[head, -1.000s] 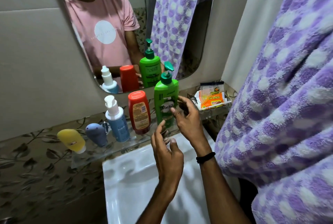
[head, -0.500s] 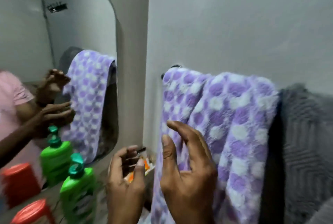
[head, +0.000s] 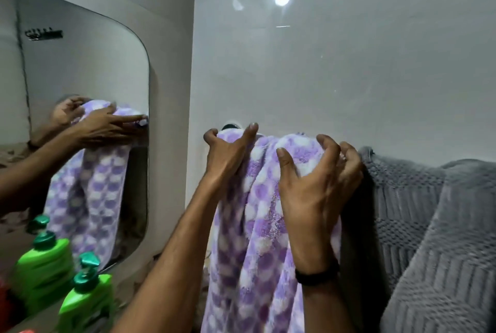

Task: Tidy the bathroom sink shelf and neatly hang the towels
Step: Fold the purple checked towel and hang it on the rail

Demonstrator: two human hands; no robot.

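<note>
— Gripping the purple-and-white towel (head: pixel 257 214) at its top edge, both hands up at the wall rail.

— Left hand (head: pixel 228 155)?

— Clamped on the towel's left corner, thumb hooked over the far left, fingers (head: pixel 248 134) curled over the top just below the rail's round end mount (head: pixel 231 126).

— And the right hand (head: pixel 316 185)?

— Bunching the towel's right part, thumb pressed into the pile, fingers bent like claws over the fold. Black band (head: pixel 316 275) round that wrist.

— Where exactly does the towel sit?

— Draped against the pale tiled wall (head: pixel 335 69), top gathered into folds between the two hands, rest hanging straight down past the lower edge of the view. Whether still resting on the rail — cannot tell, rail itself hidden by cloth.

— Beside it?

— Grey knitted towel (head: pixel 429 225) to the right, touching the right hand's knuckles, hanging from the same height.

— Left side?

— Rounded mirror (head: pixel 80 78) reflecting both hands and the towel. Below it, green pump bottle (head: pixel 86 303) at the bottom left, blurred, with its reflection behind.
</note>
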